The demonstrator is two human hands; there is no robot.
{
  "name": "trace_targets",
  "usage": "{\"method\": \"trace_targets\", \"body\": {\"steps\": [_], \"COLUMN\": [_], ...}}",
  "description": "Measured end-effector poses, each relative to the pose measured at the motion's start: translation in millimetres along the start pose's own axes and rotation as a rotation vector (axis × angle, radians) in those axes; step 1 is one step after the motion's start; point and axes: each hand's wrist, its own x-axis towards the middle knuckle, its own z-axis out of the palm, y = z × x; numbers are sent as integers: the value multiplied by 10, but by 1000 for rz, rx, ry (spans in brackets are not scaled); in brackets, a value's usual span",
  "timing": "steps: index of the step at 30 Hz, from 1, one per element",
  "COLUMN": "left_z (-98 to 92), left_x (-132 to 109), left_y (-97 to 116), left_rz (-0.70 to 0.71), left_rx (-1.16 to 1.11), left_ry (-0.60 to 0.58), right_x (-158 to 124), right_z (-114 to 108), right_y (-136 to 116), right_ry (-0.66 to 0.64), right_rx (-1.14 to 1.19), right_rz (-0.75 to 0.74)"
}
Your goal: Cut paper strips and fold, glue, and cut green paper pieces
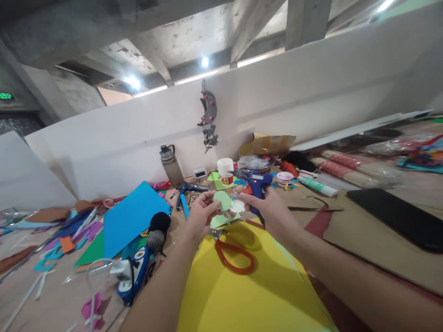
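Between the fingertips of my left hand (205,210) is a light green paper circle (223,200), held up near the middle of the view. My right hand (268,207) is wrapped round a blue hot glue gun (258,186), whose nozzle points left, above and beside the circle. Just below the hands lie orange-handled scissors (237,265) on a sheet of yellow paper (249,299). A white round piece (237,207) sits behind the green circle, partly hidden. Behind the glue gun stands a white and red paper cup (225,170).
A grey water bottle (172,168) stands by the white partition (138,152). Left are blue paper (134,221), yarn balls (155,240) and a blue power strip (134,276). A black phone-shaped slab (398,219) lies right. A grey moon ornament (208,110) hangs on the partition.
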Motion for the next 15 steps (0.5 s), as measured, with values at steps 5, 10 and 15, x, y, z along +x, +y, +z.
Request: {"method": "trace_targets", "body": {"steps": [5,10,15], "left_z": [126,136,101], "left_x": [-71,-87,-68], "left_y": [-51,-82,-102], "left_rz": [3,-30,-19], "left_rx": [89,177,299], "left_ry": [-11,-85,-131], "right_x": [-55,-56,-25], "right_z": [45,28,17], "right_y": [62,92,170], "right_ry": [-11,31,1], "right_rx": [-84,-191,-239], "right_rz": [36,-2,-59]}}
